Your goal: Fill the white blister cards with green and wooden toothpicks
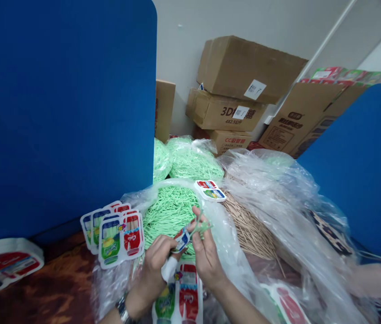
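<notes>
My left hand (154,261), a watch on its wrist, grips a bottle-shaped candy pack (181,238) tilted over the pile of green candy sticks (170,204). At the pack's upper end, the fingers of my right hand (208,254) are closed on a small bunch of green candy sticks (203,225). Whether the bunch is partly inside the pack I cannot tell. Below my hands lies a double pack (188,292) with a red cola half and a green half. Several similar packs (121,236) are stacked to the left, with sticks showing in their windows. Another double pack (210,191) rests beyond the green sticks.
Brown sticks (249,225) lie in clear plastic at right. Bagged green sticks (193,159) and cardboard boxes (244,67) stand behind. Blue partitions (65,99) flank the table (65,270). Another person's blurred arm (375,279) reaches in at right. More packs (6,265) lie at far left.
</notes>
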Available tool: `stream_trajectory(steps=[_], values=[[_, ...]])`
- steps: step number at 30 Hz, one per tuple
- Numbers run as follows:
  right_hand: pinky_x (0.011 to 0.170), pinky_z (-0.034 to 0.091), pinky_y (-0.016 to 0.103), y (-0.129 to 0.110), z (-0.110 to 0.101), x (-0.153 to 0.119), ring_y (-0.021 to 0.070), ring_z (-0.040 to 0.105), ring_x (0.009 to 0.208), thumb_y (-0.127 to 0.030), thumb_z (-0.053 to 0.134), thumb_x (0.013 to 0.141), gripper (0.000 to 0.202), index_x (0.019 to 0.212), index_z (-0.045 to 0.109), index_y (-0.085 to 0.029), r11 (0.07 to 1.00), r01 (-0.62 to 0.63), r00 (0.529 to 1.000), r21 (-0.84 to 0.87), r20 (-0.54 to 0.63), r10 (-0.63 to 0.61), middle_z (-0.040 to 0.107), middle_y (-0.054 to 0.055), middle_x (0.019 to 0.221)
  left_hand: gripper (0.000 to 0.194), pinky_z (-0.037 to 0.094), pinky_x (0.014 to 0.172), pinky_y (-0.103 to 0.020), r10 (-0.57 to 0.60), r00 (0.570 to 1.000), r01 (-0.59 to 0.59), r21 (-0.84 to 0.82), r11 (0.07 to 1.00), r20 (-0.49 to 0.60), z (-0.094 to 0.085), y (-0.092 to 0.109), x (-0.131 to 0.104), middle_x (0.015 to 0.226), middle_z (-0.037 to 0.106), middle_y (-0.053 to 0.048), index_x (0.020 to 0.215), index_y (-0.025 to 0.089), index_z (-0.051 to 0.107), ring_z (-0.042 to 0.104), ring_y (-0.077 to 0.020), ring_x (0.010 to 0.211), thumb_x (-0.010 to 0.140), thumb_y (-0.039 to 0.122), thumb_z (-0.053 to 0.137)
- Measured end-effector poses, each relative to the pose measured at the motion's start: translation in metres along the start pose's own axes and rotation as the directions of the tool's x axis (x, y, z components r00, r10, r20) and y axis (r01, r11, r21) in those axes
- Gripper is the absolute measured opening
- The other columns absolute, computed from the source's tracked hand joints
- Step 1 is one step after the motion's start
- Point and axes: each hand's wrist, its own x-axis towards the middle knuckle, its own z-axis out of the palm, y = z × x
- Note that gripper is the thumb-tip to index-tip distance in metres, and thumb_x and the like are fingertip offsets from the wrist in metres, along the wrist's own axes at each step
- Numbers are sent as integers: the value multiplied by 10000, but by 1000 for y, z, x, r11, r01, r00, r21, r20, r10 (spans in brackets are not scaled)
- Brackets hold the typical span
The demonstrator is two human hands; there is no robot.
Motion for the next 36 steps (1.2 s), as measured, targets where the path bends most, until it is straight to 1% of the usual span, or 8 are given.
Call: stream_trajectory(steps=[5, 9, 14, 17, 20, 22, 25, 36], values=[[1071, 326, 463, 0, -19, 10, 253, 396, 1301, -386, 382, 962, 342, 1266, 455, -247, 993, 97, 990, -60, 105, -90, 444, 95, 1391, 99, 415, 658, -295, 78, 997, -79, 41, 996, 15, -2, -12, -3, 777, 593, -36, 878, 190, 539, 561, -190, 730, 887, 101, 498], [1040, 370, 453, -1, -21, 16, 234, 493, 1224, -391, 328, 979, 392, 1333, 400, -240, 998, 56, 996, -33, 69, -54, 549, 102, 1300, 111, 424, 681, -298, 60, 998, -60, 24, 998, 21, -1, -15, -3, 813, 608, -38, 890, 199, 545, 573, -192, 766, 898, 109, 480], [1118, 211, 532, -4, -22, 26, 267, 356, 1339, -442, 366, 959, 416, 1320, 470, -264, 954, 153, 966, -257, 241, -91, 476, 79, 1395, 106, 423, 639, -283, -29, 1000, 29, -9, 1000, -6, -1, -15, 6, 753, 579, -22, 806, 192, 551, 548, -171, 704, 906, 202, 517], [1073, 323, 479, 3, -35, 31, 262, 389, 1315, -505, 369, 943, 551, 1423, 312, -240, 982, 98, 988, -160, 132, -77, 394, 107, 1445, 154, 413, 607, -263, -92, 994, 89, -51, 995, -59, -3, -19, 12, 709, 554, 4, 748, 189, 547, 523, -149, 650, 877, 264, 584], [832, 507, 334, 25, -47, 23, 188, 623, 976, -417, 321, 980, 372, 1272, 440, -219, 995, -72, 991, -62, 109, 78, 598, 86, 1161, 170, 407, 591, -246, -151, 985, 144, -84, 986, -82, -6, -23, 13, 705, 549, 16, 724, 187, 540, 517, -135, 632, 853, 264, 619], [699, 498, 260, 45, -51, 9, 146, 628, 778, -320, 321, 989, 266, 1102, 527, -195, 953, -69, 935, -296, 313, 165, 641, 36, 927, 159, 413, 590, -242, -157, 983, 148, -97, 984, -92, -7, -26, 9, 708, 564, 15, 724, 183, 548, 524, -132, 629, 844, 249, 631], [669, 443, 237, 73, -54, -16, 145, 588, 757, -163, 397, 943, 202, 911, 596, -180, 739, 203, 794, -642, 550, 260, 628, 25, 835, 133, 428, 599, -251, -156, 984, 145, -110, 983, -92, -7, -28, 3, 710, 582, 10, 747, 180, 573, 538, -135, 635, 838, 250, 640], [682, 391, 258, 101, -74, -34, 185, 547, 881, -156, 505, 907, 132, 880, 624, -204, 593, 487, 618, -642, 732, 286, 614, 41, 960, 124, 438, 592, -242, -178, 984, 173, -118, 978, -32, -7, -25, -8, 716, 585, 14, 743, 181, 571, 566, -138, 634, 830, 227, 648]])
